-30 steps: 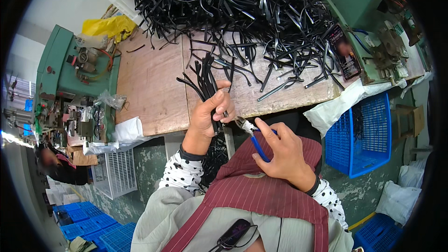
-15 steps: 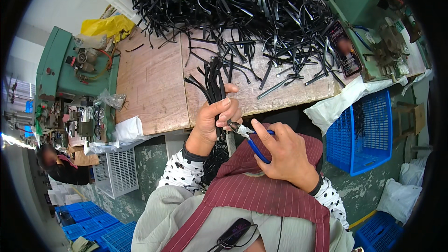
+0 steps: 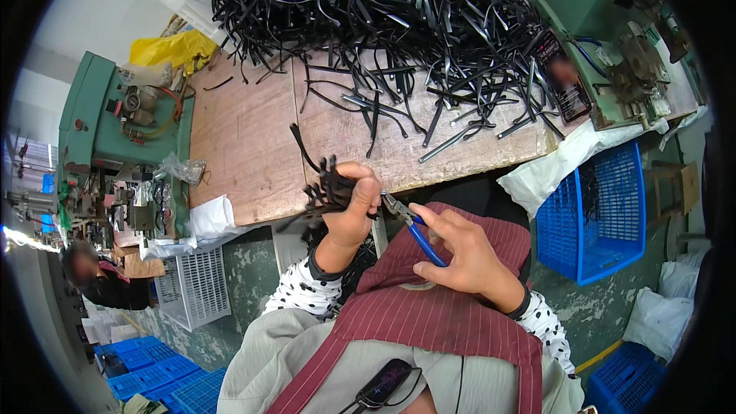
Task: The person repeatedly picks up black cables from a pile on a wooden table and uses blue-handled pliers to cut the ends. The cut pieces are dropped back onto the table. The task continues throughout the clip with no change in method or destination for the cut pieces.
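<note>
My left hand (image 3: 354,205) is closed around a bundle of slim black eyeglass temples (image 3: 326,188), just off the table's front edge. Their ends fan out to the left of my fist, and one long piece sticks up. My right hand (image 3: 474,259) grips pliers (image 3: 422,241) with blue handles. The metal jaws reach the right side of my left fist, by the inner ends of the bundle. Whether they bite on a piece cannot be made out.
A large heap of black temples (image 3: 368,8) covers the far part of the wooden table (image 3: 245,130). Green machines (image 3: 96,107) flank it. A phone (image 3: 563,80) lies at right. Blue crates (image 3: 563,238) and a white crate (image 3: 192,287) stand below. Another person (image 3: 115,284) is at far left.
My left hand has turned, tipping the bundle from upright to leftward. The pliers' jaws have risen slightly, and my right thumb and fingers have shifted along the handles.
</note>
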Tool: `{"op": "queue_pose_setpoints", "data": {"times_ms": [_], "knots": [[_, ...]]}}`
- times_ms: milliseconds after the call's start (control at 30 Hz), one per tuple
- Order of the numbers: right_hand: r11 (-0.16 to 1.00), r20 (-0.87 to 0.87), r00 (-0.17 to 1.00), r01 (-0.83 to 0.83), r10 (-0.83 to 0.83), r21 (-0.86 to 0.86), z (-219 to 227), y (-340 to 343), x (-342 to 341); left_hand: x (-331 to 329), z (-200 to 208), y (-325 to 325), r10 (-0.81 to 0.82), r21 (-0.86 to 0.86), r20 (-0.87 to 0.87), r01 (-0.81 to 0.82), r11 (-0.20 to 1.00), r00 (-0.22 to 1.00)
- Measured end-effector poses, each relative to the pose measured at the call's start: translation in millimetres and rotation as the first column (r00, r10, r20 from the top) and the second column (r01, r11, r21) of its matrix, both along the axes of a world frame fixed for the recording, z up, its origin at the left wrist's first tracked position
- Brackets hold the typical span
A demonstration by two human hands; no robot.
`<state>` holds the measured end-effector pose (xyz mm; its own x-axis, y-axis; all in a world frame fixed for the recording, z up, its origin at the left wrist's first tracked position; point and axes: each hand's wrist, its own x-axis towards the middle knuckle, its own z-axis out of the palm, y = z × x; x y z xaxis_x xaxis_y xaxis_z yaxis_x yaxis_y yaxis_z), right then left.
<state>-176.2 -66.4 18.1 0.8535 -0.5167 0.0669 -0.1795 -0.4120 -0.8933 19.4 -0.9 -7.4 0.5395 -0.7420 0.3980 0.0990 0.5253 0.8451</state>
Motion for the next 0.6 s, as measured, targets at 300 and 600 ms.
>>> {"op": "queue_pose_setpoints", "data": {"times_ms": [300, 600], "knots": [[0.997, -0.058, 0.998, -0.004, 0.009, 0.081, 0.8, -2.6, -0.6, 2.8, -3.7, -3.6, -0.025, 0.107, -0.092, 0.034, 0.994, 0.995], [0.981, -0.017, 0.997, 0.078, -0.076, 0.179, -10.6, -2.5, -3.1, 30.1, 4.7, -20.7, 0.051, 0.429, -0.215, 0.047, 0.902, 0.975]]}}
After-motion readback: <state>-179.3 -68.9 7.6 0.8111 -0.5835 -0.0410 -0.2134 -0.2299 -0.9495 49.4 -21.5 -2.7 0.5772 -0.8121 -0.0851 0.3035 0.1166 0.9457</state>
